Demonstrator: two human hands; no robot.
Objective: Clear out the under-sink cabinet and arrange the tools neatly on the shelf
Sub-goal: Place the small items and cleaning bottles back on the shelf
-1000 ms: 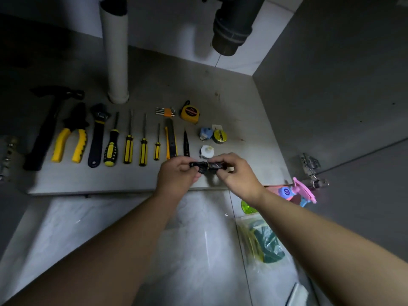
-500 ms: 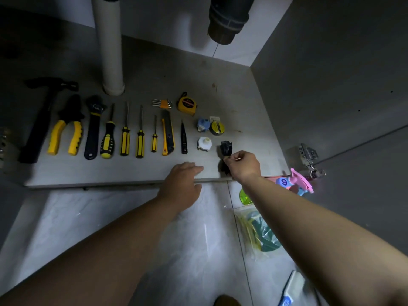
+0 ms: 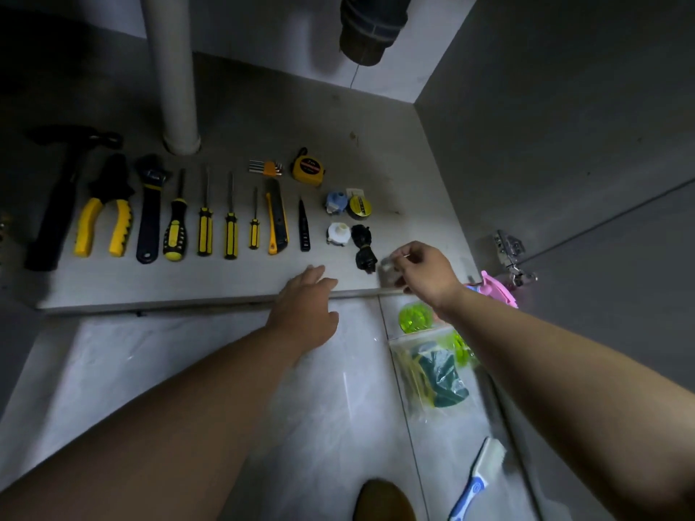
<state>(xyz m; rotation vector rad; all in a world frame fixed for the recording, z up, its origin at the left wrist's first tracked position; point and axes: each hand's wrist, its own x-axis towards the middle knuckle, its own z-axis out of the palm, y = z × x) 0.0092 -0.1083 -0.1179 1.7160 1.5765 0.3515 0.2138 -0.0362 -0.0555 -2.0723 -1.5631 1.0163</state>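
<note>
Tools lie in a row on the grey cabinet shelf (image 3: 225,283): a black hammer (image 3: 56,204), yellow pliers (image 3: 105,220), a wrench (image 3: 149,208), several yellow-black screwdrivers (image 3: 205,227), a utility knife (image 3: 277,220), hex keys (image 3: 265,168), a yellow tape measure (image 3: 308,168) and small tape rolls (image 3: 359,205). A black bundle (image 3: 363,245) lies at the right end of the row. Just right of it, my right hand (image 3: 425,272) pinches a small pale blurred thing (image 3: 387,262). My left hand (image 3: 304,306) hovers over the shelf's front edge with straight fingers, holding nothing.
A white pipe (image 3: 171,69) stands at the back of the shelf and a dark drain (image 3: 372,28) hangs above. On the tiled floor at right lie a clear bag (image 3: 432,374), a green disc (image 3: 413,317), a pink item (image 3: 498,289) and a brush (image 3: 477,479). A door hinge (image 3: 509,253) juts out at right.
Both hands held the black bundle a second ago. The right hand set it down at the row's right end and moved off to the right; the left hand let go and drew back.
</note>
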